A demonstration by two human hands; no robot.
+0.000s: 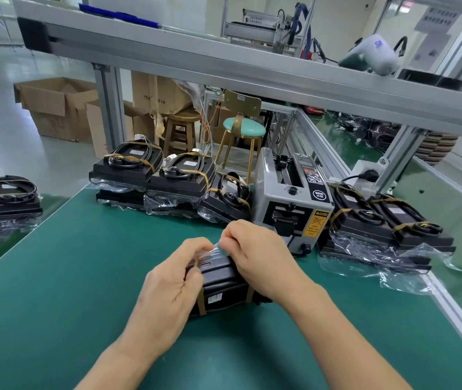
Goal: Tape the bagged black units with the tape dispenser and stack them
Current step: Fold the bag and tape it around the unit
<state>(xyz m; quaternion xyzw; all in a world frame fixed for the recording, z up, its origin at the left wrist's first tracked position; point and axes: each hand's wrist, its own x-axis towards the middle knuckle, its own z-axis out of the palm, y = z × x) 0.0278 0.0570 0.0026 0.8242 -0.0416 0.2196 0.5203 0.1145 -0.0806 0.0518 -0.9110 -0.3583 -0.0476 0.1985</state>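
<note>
The black unit point(221, 288) is stood on the green mat point(69, 277), near the front and middle of the bench, and its clear bag point(214, 251) is gathered at the top. The film is pinched by the left hand point(172, 291) on one side and by the right hand point(255, 254) on the other, fingers curled on the plastic. The unit is judged rigid and fairly heavy, the bag thin, slick and easily torn; a hold is best taken on the hard body, not the film. Brown bands are seen around the casing. The tape dispenser point(291, 198) stands just beyond the hands. Taped stacks point(154, 175) line the far edge, more point(387, 229) lie to the right, beside the rail. Open mat is left in front and to the left.
</note>
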